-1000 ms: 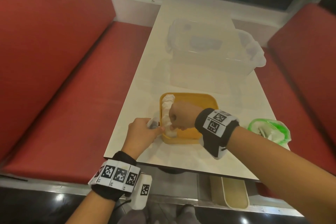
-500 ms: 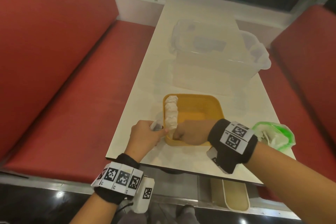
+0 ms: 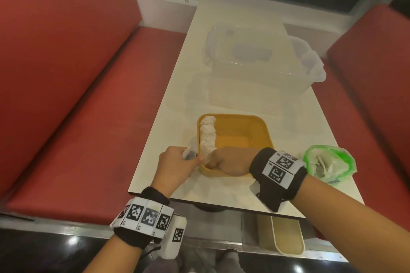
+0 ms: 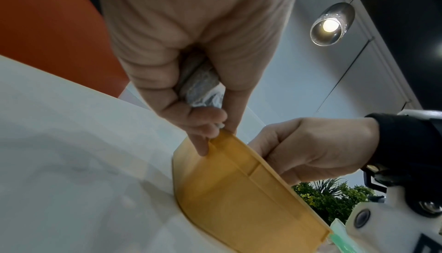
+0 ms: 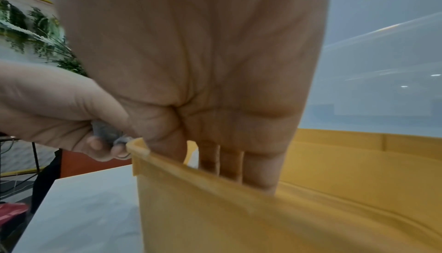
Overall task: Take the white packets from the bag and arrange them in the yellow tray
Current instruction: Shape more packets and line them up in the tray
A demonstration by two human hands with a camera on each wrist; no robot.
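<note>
On the white table (image 3: 221, 68) the yellow tray (image 3: 255, 126) sits near the front edge, with a row of white packets (image 3: 207, 135) lined up along its nine o'clock wall, running from the far corner toward the near one.

The right hand (image 3: 230, 162) is down inside the tray at its seven o'clock corner, at the near end of that row. Its fingers (image 5: 258, 170) point straight down behind the near wall. Whether they hold a packet I cannot tell, since the wall and the hand itself hide the fingertips.

The left hand (image 3: 177, 164) is just outside the same corner, at about nine o'clock from the right hand. It is curled round a small crumpled packet (image 4: 203, 86), and its fingertips touch the tray's rim.

The green bag (image 3: 328, 162) lies open at three o'clock from the tray, with white packets showing inside. A clear plastic box (image 3: 261, 62) stands at twelve o'clock, farther up the table. Red benches (image 3: 66, 73) run along both sides.
</note>
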